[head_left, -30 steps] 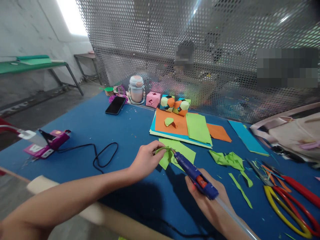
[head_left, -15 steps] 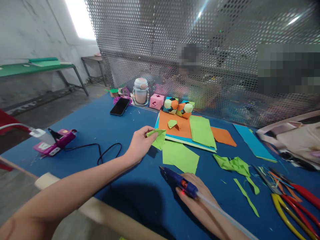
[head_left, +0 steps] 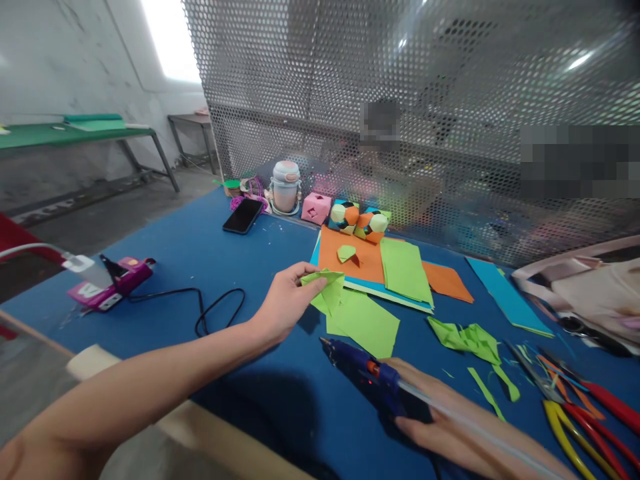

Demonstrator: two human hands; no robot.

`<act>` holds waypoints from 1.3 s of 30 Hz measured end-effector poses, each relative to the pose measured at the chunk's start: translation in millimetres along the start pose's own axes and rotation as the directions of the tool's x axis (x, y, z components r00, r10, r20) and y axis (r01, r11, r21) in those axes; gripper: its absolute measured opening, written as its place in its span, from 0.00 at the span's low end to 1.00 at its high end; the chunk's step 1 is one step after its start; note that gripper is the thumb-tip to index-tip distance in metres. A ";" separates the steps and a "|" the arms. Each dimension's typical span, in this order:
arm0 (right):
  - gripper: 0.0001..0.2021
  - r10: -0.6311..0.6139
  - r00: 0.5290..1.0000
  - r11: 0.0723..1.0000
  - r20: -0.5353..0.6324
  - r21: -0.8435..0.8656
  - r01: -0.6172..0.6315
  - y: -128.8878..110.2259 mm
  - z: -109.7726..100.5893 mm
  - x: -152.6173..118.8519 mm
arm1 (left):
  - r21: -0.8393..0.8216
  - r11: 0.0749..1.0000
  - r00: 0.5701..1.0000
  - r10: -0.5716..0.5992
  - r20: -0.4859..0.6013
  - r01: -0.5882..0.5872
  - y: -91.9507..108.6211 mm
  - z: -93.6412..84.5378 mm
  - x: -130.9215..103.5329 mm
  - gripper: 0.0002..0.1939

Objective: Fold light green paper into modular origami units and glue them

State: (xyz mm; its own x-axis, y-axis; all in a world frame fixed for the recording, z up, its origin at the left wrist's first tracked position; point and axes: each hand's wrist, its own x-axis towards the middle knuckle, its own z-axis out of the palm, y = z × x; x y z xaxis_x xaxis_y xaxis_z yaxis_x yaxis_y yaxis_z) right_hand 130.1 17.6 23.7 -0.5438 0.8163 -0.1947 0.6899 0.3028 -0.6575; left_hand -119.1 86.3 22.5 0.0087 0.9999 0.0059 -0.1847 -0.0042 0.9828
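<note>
Between the thumb and fingers of my left hand [head_left: 293, 300] is a folded green paper piece [head_left: 330, 293], held just above the blue table. My right hand [head_left: 430, 407] is wrapped round the rear of a dark blue glue gun [head_left: 357, 363]; its nozzle points left and a clear glue stick trails from its back. A flat green sheet [head_left: 367, 323] lies between the hands. Behind it, a small green folded piece [head_left: 346, 253] rests on an orange sheet [head_left: 327, 243], beside a green paper stack [head_left: 406, 273].
Crumpled green paper [head_left: 465, 340], scissors [head_left: 555, 400] and a beige bag [head_left: 595, 283] are on the right. Paper balls [head_left: 373, 225], a pink paper box [head_left: 316, 208], a bottle [head_left: 285, 187] and a phone [head_left: 243, 216] stand or lie behind. A purple power strip [head_left: 113, 287] with a black cable sits left.
My left hand has moved slightly right with the folded green paper. My right hand has shifted right and down on the glue gun, whose handle now shows. The view has tilted slightly.
</note>
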 end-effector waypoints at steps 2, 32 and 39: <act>0.20 0.061 0.993 0.997 0.100 0.037 -0.065 8.4 -20.7 -1.3 | 0.001 1.000 1.000 0.002 0.004 -0.002 1.8 2.2 -2.3 0.11; 0.08 -0.161 0.819 0.918 -0.550 0.222 0.329 -48.2 -3.9 105.2 | 0.154 0.984 0.994 0.101 -0.030 -0.095 1.6 13.3 -16.6 0.08; 0.06 -0.138 0.836 0.902 -0.531 0.281 0.327 -46.3 -1.5 104.7 | 0.231 0.958 0.986 0.168 0.021 -0.168 5.1 12.4 -17.2 0.07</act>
State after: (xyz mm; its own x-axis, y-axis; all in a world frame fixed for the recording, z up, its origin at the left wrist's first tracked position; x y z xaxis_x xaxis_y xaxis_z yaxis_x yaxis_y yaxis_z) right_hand 41.9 89.8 34.9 -0.2956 0.9021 0.3144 0.3107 0.4020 -0.8613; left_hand -108.0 69.0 29.8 -0.0023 0.9846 0.1747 0.0484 -0.1744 0.9835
